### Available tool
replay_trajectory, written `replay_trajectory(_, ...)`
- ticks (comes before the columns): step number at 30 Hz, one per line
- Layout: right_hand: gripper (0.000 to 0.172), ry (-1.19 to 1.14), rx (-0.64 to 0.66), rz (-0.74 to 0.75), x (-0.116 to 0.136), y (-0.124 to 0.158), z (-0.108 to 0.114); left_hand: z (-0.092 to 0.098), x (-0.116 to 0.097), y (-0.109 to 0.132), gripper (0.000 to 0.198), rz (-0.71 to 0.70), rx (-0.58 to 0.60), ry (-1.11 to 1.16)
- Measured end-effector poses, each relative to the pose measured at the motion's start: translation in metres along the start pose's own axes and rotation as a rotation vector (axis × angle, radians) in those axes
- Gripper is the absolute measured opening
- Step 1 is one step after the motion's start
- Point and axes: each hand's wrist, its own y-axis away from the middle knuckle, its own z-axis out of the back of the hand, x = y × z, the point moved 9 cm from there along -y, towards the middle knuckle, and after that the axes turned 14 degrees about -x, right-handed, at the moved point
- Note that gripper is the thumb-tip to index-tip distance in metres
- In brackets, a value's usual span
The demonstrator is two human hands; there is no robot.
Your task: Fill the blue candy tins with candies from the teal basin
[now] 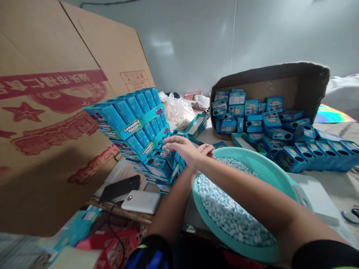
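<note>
My forearms cross over the near left rim of a turquoise basin (280,175) filled with small pale blue and white candies (224,203). My right hand (181,148) reaches left across the other arm, fingers stretched out and slightly bent, beside the blue candy boxes (158,166) in the stacked display trays (140,125). Whether its fingertips touch a box I cannot tell. Partly hidden behind my right wrist, my left hand (206,150) is at the basin's rim with fingers curled in; what they hold, if anything, is hidden.
A large printed carton (56,112) stands at left. At the back right, an open carton (297,80) lies tipped, with blue boxes spilling out. A row of boxes (322,153) stands at right. A black phone (120,188) and a white power bank (141,201) lie at the table's front edge.
</note>
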Motion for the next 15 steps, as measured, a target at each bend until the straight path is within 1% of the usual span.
replay_trajectory(6, 0.011, 0.007, -0.027, -0.006, -0.0046, -0.0027, 0.0021, 0.0037, 0.0006, -0.0011, 0.033, -0.018, -0.016, 0.003)
replay_trajectory(15, 0.015, 0.058, -0.025, 0.020, -0.0084, -0.0022, -0.0024, 0.0069, 0.0028, -0.0047, 0.025, -0.001, -0.054, 0.004)
